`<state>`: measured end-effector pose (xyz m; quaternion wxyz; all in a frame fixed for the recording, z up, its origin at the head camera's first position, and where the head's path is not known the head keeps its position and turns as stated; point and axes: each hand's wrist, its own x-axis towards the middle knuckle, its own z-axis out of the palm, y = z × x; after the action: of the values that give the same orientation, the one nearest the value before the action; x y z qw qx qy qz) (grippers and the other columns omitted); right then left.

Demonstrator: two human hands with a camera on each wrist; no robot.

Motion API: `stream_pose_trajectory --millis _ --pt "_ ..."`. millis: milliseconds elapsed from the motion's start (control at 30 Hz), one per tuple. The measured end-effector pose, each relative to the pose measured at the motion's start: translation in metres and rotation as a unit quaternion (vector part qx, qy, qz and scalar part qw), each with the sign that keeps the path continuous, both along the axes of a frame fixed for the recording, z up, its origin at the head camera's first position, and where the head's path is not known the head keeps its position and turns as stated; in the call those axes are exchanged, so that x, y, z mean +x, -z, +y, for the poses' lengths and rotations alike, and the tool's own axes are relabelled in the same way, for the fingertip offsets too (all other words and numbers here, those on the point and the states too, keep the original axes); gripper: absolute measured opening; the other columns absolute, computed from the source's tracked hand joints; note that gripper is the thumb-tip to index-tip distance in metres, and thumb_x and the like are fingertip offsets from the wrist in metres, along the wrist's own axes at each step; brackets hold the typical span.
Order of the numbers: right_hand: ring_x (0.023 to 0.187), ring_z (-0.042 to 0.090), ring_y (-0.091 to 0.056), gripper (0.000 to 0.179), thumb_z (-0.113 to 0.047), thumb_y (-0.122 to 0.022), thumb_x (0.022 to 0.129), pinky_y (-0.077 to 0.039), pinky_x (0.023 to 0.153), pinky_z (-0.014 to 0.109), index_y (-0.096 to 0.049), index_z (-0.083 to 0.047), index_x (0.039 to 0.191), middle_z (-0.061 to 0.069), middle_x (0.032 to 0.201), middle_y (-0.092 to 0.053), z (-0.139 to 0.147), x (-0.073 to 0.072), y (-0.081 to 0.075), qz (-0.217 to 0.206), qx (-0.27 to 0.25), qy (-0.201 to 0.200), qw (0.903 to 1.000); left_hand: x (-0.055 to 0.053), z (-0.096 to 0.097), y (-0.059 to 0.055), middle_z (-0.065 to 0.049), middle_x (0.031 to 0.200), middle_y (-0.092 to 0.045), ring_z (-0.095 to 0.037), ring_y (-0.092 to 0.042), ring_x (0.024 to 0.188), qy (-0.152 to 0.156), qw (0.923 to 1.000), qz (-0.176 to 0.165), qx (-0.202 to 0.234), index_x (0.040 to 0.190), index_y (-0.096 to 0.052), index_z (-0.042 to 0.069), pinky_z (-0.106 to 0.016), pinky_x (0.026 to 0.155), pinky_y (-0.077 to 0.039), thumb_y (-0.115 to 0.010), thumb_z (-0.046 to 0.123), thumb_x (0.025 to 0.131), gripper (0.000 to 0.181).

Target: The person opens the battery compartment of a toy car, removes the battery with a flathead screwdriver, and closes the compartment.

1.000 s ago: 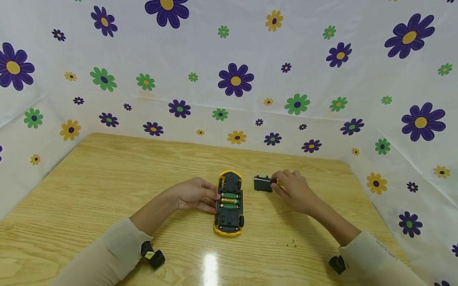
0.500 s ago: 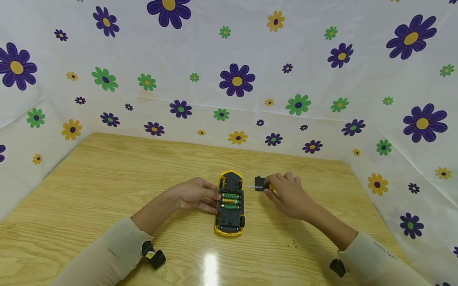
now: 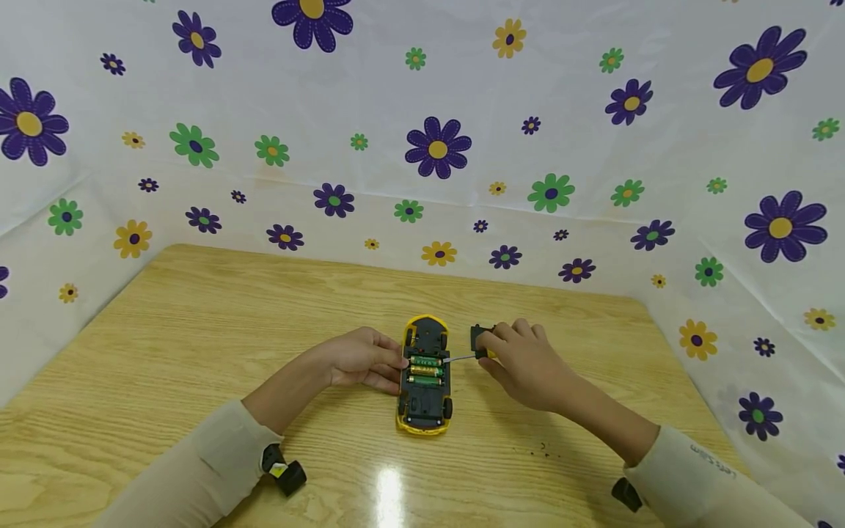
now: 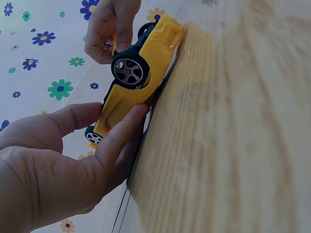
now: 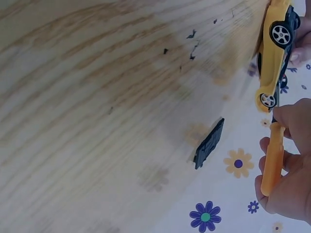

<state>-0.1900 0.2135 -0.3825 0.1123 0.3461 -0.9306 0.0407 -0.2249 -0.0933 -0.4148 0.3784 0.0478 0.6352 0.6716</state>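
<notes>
Flowered cloth (image 3: 370, 81) backs the desk (image 3: 264, 308) — at lower centre, our left grip (image 3: 359, 359) pinches the upturned toy car (image 3: 424, 409); right of it, our right grip (image 3: 533, 369) curls round an orange screwdriver (image 5: 274, 158).

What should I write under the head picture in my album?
Left hand holds the upturned car; right hand grips a screwdriver, its tip near the batteries.

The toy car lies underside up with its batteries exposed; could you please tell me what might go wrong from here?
The screwdriver in the right hand reaches in beside the batteries, so its metal tip might slip and scratch one. The left hand holds the toy car along one side only, so it could swivel under a push.
</notes>
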Motion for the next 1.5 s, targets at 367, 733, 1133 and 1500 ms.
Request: stream_pose_trajectory --millis 367,733,1133,1500 --pt "0.075 0.019 -0.038 0.022 -0.016 -0.078 0.093 -0.031 0.067 0.034 -0.065 -0.019 0.110 -0.001 0.091 -0.058 -0.006 0.001 -0.014 0.037 0.037 -0.031 0.9981 0.001 -0.001 0.001 -0.028 0.137 -0.054 -0.034 -0.068 0.107 -0.008 0.9999 -0.007 0.000 0.153 -0.029 -0.014 -0.046 0.093 -0.061 -0.060 0.001 0.102 0.062" --pt "0.078 0.017 -0.038 0.021 -0.017 -0.081 0.091 -0.028 0.068 0.037 -0.072 -0.022 0.109 -0.003 0.092 -0.060 -0.012 0.001 -0.032 0.023 0.045 -0.021 0.9985 0.002 -0.002 -0.001 -0.028 0.135 -0.055 -0.035 -0.067 0.109 -0.001 1.0000 -0.003 0.003 0.153 -0.028 -0.015 -0.045 0.094 -0.061 -0.060 0.002 0.102 0.063" --pt "0.073 0.016 -0.036 0.015 -0.011 -0.077 0.087 -0.025 0.067 0.035 -0.075 -0.017 0.100 -0.005 0.084 -0.059 -0.022 0.001 -0.036 0.039 0.035 -0.024 0.9983 0.002 0.000 0.000 -0.028 0.134 -0.056 -0.034 -0.068 0.107 0.000 1.0000 0.002 0.003 0.152 -0.031 -0.015 -0.046 0.094 -0.061 -0.061 0.003 0.102 0.062" --pt "0.071 0.015 -0.038 0.013 -0.012 -0.077 0.086 -0.025 0.065 0.034 -0.066 -0.016 0.091 -0.006 0.080 -0.058 -0.025 0.000 -0.040 0.020 0.023 0.004 0.9995 0.001 0.001 0.001 -0.027 0.131 -0.058 -0.034 -0.069 0.106 -0.008 1.0000 -0.001 0.002 0.150 -0.036 -0.014 -0.045 0.093 -0.061 -0.061 0.002 0.101 0.058"
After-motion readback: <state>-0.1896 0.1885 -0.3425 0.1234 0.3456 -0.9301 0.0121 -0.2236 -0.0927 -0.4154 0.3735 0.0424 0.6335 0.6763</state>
